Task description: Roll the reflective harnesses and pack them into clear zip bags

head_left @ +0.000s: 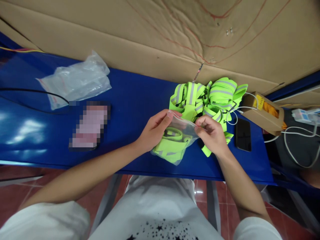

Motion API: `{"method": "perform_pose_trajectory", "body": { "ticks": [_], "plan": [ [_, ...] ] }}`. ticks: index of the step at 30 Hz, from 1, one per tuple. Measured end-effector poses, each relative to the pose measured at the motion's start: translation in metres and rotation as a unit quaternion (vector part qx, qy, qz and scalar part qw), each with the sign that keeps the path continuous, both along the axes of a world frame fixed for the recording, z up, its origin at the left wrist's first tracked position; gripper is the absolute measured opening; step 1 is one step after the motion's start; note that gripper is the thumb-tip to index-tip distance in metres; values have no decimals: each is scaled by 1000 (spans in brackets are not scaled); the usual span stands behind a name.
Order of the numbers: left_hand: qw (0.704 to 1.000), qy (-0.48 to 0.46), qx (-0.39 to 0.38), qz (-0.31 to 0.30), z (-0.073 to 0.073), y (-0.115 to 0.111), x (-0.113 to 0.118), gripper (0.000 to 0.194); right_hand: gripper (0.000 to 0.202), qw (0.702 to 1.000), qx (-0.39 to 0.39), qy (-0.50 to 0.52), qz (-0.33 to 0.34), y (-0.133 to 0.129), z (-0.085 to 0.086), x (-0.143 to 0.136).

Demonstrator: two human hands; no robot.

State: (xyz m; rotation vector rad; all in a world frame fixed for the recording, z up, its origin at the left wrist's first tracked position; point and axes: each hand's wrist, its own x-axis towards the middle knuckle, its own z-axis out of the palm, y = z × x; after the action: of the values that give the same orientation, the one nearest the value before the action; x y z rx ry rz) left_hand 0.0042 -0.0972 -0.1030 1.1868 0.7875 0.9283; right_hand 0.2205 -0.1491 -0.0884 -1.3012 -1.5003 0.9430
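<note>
While both hands are raised just above the near part of the glossy blue tabletop point(135, 93), the head view shows a clear, soft plastic bag with a reddish line along its mouth point(190, 132) stretched between them. The left hand point(154, 130) pinches the left end of the mouth between thumb and fingers; the right hand point(212, 133) grips the other end in the same way, fingers curled in. The mouth therefore forms the long line that matters here, running from the left thumb to the right thumb and slanting slightly toward the person at the right. Neither hand is clearly nearer to the bag, since each holds one end of that line. Its body hangs from the mouth toward the person, and a folded neon-yellow fabric strap with grey stripes point(173, 146) lies in the lower part, below the mouth. Whether the mouth is sealed, or the bag's bottom touches the tabletop, I cannot tell.

Beyond the bag, on the far side of the hands, sits a heap of similar neon-yellow striped straps point(191, 95), nearer to the right hand. A loose stack of clear plastic bags point(77, 81) lies well apart, on the left hand's side.
</note>
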Motion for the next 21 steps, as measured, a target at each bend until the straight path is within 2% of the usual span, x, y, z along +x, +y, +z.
{"method": "perform_pose_trajectory", "body": {
  "ticks": [8, 12, 17, 21],
  "plan": [
    [997, 34, 59, -31, 1, -5, 1, 38, 8, 999, -34, 24, 17, 0, 3, -4],
    [994, 43, 91, -39, -1, -5, 2, 36, 7, 999, -41, -3, 25, -1, 4, -3],
    [989, 60, 125, -58, -3, -7, 2, 36, 2, 996, -38, -32, 78, -4, 5, 2],
    [984, 78, 150, -64, -2, -9, 2, 34, 2, 994, -28, -47, 91, -5, 5, 3]
  ]
}}
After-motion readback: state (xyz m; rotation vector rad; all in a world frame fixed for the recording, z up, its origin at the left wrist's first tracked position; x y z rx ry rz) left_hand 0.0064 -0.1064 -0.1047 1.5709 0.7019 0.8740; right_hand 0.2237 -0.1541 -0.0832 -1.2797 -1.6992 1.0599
